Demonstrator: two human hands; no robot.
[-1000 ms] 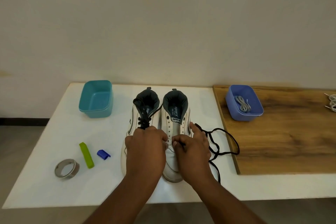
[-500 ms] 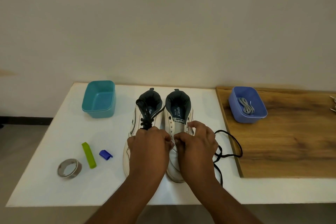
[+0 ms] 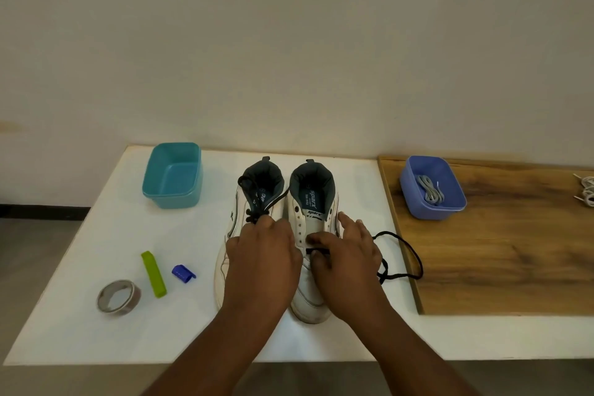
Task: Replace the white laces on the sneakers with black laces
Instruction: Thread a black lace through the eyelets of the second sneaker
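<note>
The two white sneakers stood side by side on the white bench [image 3: 96, 267], toes toward the person and heels toward the wall, so each shoe's long axis ran straight away from the body. The left sneaker [image 3: 254, 215] already carried a black lace through its eyelets, its ends trailing up by the collar. The right sneaker [image 3: 310, 225] was the one in hand: its upper eyelets showed bare.

The right hand [image 3: 345, 264] lay over the right sneaker's tongue area with thumb and forefinger pinching the black lace [image 3: 401, 254] at the low eyelets; the rest of that lace looped off to the right, onto the edge of the wooden board [image 3: 514, 251]. The left hand [image 3: 262, 259] sat across the gap between the shoes, fingers curled down at the right sneaker's inner eyelet row, though what it held, if anything, was hidden beneath it.

The next eyelets lay just beyond the fingertips, farther along the shoe's axis. The white laces [image 3: 429, 191] rested in the blue tub [image 3: 456, 199], well apart to the right.
</note>
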